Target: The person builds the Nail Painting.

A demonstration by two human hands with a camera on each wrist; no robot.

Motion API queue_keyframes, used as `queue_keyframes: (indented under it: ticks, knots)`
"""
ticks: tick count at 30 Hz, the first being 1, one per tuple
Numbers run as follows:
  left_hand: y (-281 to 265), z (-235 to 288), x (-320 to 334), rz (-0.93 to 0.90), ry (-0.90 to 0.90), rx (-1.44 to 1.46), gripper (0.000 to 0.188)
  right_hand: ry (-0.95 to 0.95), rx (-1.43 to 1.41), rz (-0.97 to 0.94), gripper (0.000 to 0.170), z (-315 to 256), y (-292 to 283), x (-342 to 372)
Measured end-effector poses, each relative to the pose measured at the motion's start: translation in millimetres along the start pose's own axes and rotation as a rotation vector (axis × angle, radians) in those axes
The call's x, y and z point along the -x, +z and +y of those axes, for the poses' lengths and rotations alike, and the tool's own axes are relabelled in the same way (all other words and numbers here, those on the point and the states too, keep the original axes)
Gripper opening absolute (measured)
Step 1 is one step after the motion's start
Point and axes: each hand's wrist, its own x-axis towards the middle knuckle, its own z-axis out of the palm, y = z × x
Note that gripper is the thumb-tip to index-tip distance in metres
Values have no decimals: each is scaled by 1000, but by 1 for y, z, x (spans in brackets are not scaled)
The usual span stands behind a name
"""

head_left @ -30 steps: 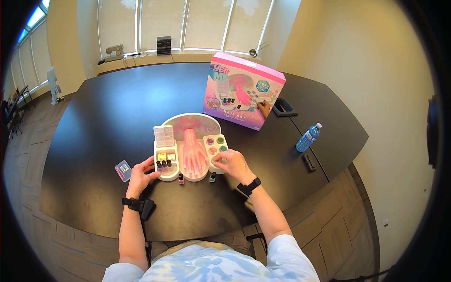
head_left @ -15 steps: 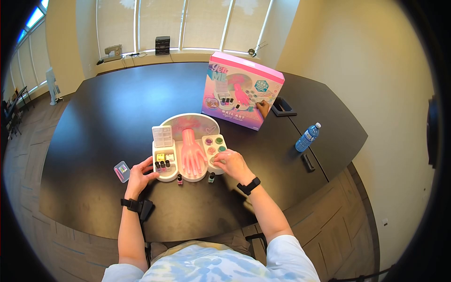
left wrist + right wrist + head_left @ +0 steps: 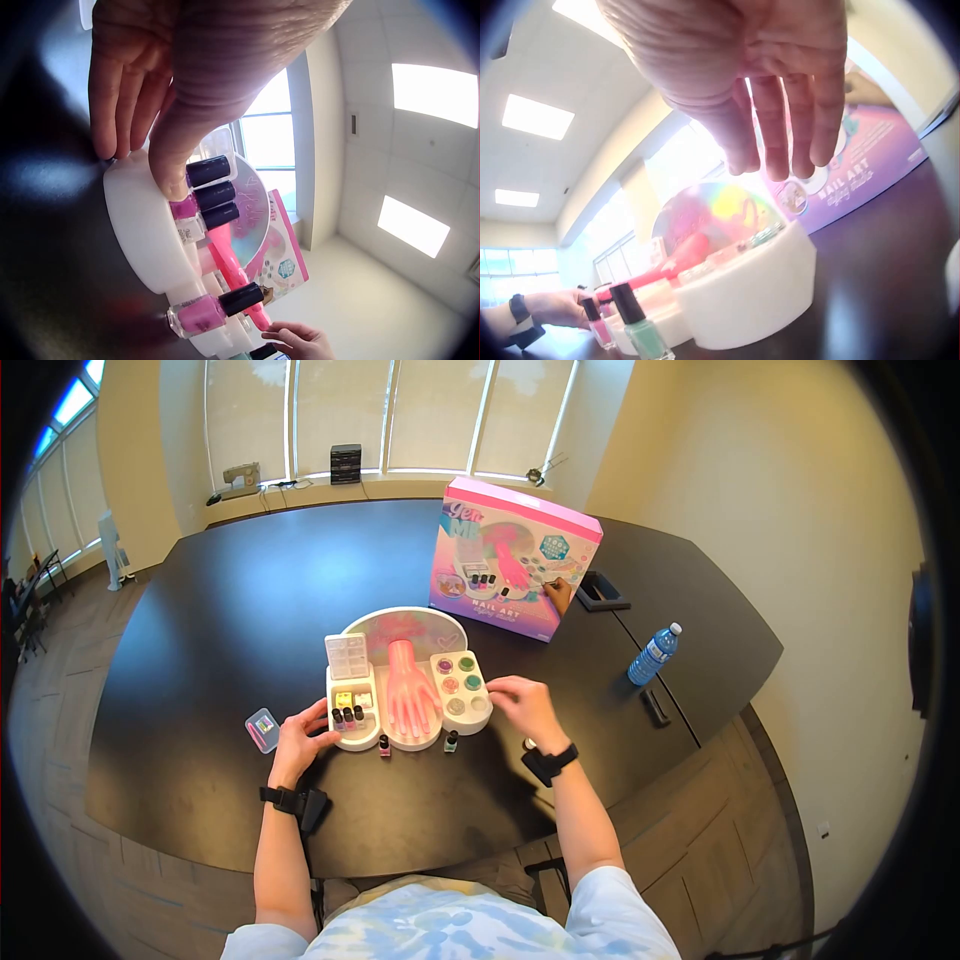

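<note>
A white toy nail art station [image 3: 480,724] stands before me with a pink model hand [image 3: 407,695] in its middle. My left hand [image 3: 297,742] grips its left tray, thumb over the rim beside several dark-capped nail polish bottles [image 3: 214,196] and fingers down the outer side. By the right section, my right hand [image 3: 530,712] hovers with loosely bent fingers and nothing held. That section carries several small glitter pots [image 3: 466,664], purple, green, pink and silvery. A pink polish bottle [image 3: 384,746] and a mint green one [image 3: 451,742] stand upright on the table in front.
Behind the station stands a large pink and purple box [image 3: 515,560]. A water bottle [image 3: 655,654] is on the right, near a table outlet recess [image 3: 605,592]. Left of my left hand lies a small clear case [image 3: 263,731]. A clear compartment lid [image 3: 348,656] stands raised on the left tray.
My right hand has moved off the silvery pots at the front of the right section, out to its right side. My left hand stays at the left tray.
</note>
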Motion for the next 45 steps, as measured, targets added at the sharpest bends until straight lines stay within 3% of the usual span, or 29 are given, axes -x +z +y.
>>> queue_keyframes:
  ticks: [4, 9, 13, 32, 45]
  knots:
    - [0, -6, -2, -1, -4, 30, 76, 170, 114, 74, 21, 16, -43, 21]
    - [0, 0, 0, 9, -27, -15, 77, 250, 313, -138, 39, 26, -66, 54]
    - [1, 4, 1, 12, -34, -37, 77, 343, 259, -225, 47, 21, -60, 72]
    - [-1, -10, -2, 13, -1, 9, 75, 449, 119, -151, 25, 17, -48, 61]
    - [-1, -5, -1, 2, 8, 13, 74, 258, -19, -84, 20, 0, -20, 14]
